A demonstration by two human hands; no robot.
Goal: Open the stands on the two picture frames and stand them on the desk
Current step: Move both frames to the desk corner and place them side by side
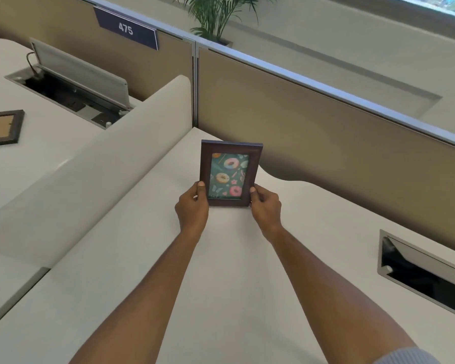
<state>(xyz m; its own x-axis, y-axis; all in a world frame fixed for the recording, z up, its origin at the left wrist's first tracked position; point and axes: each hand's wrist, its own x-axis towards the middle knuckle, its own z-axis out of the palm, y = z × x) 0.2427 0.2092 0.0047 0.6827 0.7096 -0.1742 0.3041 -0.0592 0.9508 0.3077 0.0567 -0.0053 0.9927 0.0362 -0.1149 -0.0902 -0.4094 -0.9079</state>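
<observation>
dark brown frame (231,147) w/ teal donut print, pink + orange donuts. second frame (2,128) black, tan backing. desk (221,258) off-white, partition (326,132) tan, navy sign (126,28).

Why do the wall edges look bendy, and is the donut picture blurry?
Head view: the wide lens bows the partition rail; the donut frame between both hands is a little soft; light is even, with faint shadows on the desk.

I logged bright, even daylight, apparently entering from the window (431,3) at upper right. Shadows on the desk (234,258) were soft and faint. Wide-angle bowing curved the partition rail (326,88). Slight overall softness; the window strip was overexposed.
</observation>
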